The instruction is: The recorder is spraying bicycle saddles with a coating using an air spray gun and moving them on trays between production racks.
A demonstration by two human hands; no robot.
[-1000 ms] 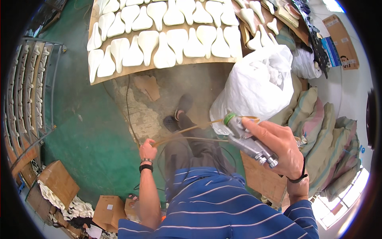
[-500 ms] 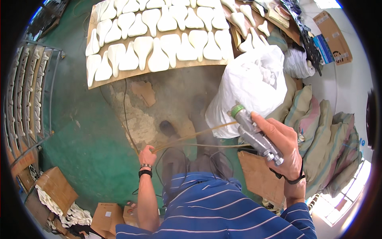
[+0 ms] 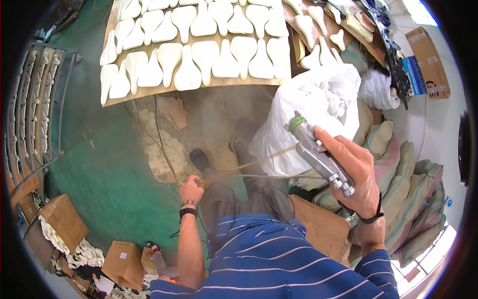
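My right hand is closed round a grey metal spray gun with a green ring near its nozzle. The gun's front end points up and left, in front of a white plastic sack. Thin brownish hoses stretch from near the gun across my legs. My left hand is closed on these hoses in front of my left thigh. Beyond my feet lies a board bearing rows of cream saddle-shaped pads, well away from both hands.
A slatted rack of pale pieces stands at the left. Stuffed woven sacks pile up at the right. Cardboard boxes sit at lower left. A hose trails over the floor by my left foot. More pads lie on a far-right surface.
The board of pads has shifted slightly left in view, and my feet have moved a little. My left hand sits slightly further right. Both hands keep their hold; the gun still points up and left.
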